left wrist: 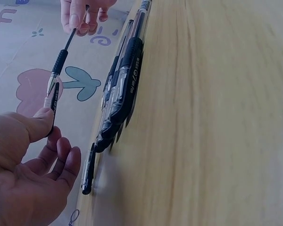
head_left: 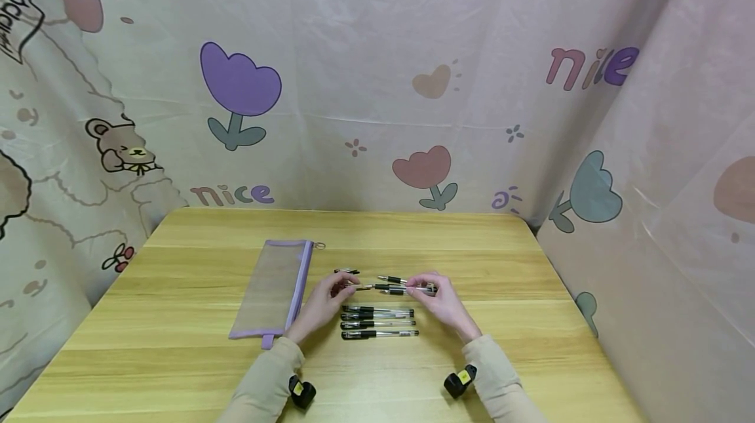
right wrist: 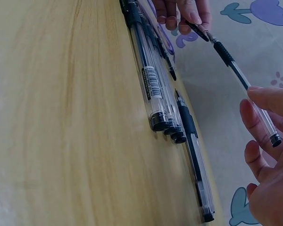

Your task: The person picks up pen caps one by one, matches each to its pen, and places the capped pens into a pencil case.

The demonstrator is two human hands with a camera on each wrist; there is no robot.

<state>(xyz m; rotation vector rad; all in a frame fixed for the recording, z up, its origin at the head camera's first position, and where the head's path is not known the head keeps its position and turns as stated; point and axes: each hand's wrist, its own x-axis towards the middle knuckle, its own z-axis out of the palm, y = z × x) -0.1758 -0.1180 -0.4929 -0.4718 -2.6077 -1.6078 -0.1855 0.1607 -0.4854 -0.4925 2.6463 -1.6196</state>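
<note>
My left hand point(head_left: 324, 303) pinches a black pen cap point(left wrist: 55, 106) between thumb and fingers. In my right hand point(head_left: 441, 302) is an uncapped gel pen point(right wrist: 231, 68), clear-barrelled with a black grip, held near its rear end. Its tip points left and is right at the mouth of the cap, both raised over the table. Below the hands lie several capped gel pens point(head_left: 377, 334) in a row, caps to the left. An uncapped pen point(right wrist: 193, 146) rests on the table by the right hand. Loose black caps point(head_left: 347, 271) lie beyond the left hand.
A mesh zip pouch point(head_left: 271, 288) with purple edging lies flat left of the left hand. The wooden table point(head_left: 194, 370) meets a patterned cloth point(head_left: 354, 82) at its back and sides. Each sleeve has a small black device point(head_left: 460, 382) near it.
</note>
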